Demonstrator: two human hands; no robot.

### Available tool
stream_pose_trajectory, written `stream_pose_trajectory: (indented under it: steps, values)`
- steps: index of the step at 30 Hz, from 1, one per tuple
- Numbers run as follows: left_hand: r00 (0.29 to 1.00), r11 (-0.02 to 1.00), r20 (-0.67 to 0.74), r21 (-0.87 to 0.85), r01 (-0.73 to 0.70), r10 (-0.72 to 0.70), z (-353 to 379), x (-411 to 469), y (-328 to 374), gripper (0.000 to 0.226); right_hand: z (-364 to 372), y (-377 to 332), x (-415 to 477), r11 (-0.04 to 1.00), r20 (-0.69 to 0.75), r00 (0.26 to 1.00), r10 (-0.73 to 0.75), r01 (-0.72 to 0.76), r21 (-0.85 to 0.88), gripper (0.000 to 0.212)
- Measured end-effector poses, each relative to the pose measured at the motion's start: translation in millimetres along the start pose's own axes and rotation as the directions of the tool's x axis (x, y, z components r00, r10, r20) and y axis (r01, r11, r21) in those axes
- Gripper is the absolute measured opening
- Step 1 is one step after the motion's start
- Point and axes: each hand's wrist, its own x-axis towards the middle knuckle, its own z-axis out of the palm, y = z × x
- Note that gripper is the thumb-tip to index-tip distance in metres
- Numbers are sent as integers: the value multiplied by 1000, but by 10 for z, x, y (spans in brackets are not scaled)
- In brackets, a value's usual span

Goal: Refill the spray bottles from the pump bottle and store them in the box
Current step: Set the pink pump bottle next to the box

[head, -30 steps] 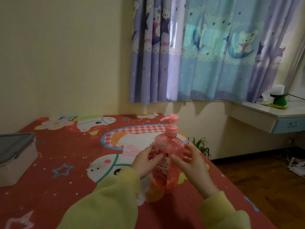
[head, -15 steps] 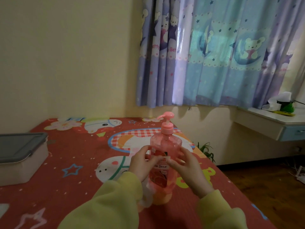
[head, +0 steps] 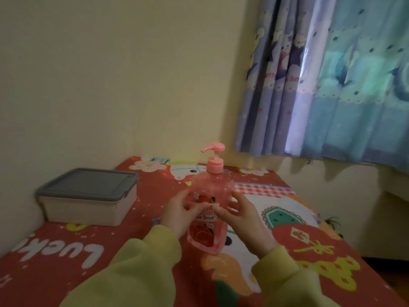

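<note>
Pump bottle (head: 209, 191), upright and near the right of the lidded box (head: 88, 196), sits clamped in a two-sided grip, left hand (head: 180, 212) and right hand (head: 242, 214); slick plastic may slip, tipping it and spilling liquid.

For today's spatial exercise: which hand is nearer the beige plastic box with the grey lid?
Left. The left hand holds the pink plastic pump bottle on the side facing the box; the right hand holds its far side.
</note>
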Motion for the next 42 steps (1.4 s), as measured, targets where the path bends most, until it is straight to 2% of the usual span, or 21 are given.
stream_pose_trajectory:
  steps: [6, 11, 14, 18, 22, 26, 30, 38, 42]
  values:
    - [990, 996, -111, 30, 86, -82, -743, 6, -202, 48, 772, -111, 209, 999, 97, 995, -33, 33, 1, 45]
    - [980, 995, -178, 15, 97, -93, -1314, 15, -382, 20, 1380, -169, 379, 997, 153, 986, -73, 74, -2, 50]
    - [970, 997, -230, -6, 82, -82, -1603, -3, -434, 27, 1703, -202, 449, 996, 188, 979, -82, 86, -11, 55]
    - [964, 995, -253, 34, 96, -84, -1966, -11, -537, 20, 2078, -238, 537, 993, 231, 967, -109, 118, -25, 39]
    - [948, 992, -309, 77, 101, -72, -2260, -13, -628, 27, 2426, -290, 600, 990, 257, 957, -132, 138, -3, 40]
    - [940, 990, -329, 75, 120, -89, -2495, -21, -708, 31, 2719, -300, 652, 989, 299, 944, -139, 147, -4, 46]
    - [934, 986, -341, 88, 141, -103, -2691, 7, -837, 37, 2975, -260, 704, 992, 301, 946, -122, 128, 0, 42]
    - [930, 989, -348, 43, 141, -117, -2718, -19, -971, 41, 3158, -88, 714, 989, 337, 933, -123, 145, -40, 49]
    - [919, 988, -369, 22, 153, -134, -2716, -52, -1043, 29, 3203, -53, 707, 985, 329, 936, -128, 159, -67, 50]
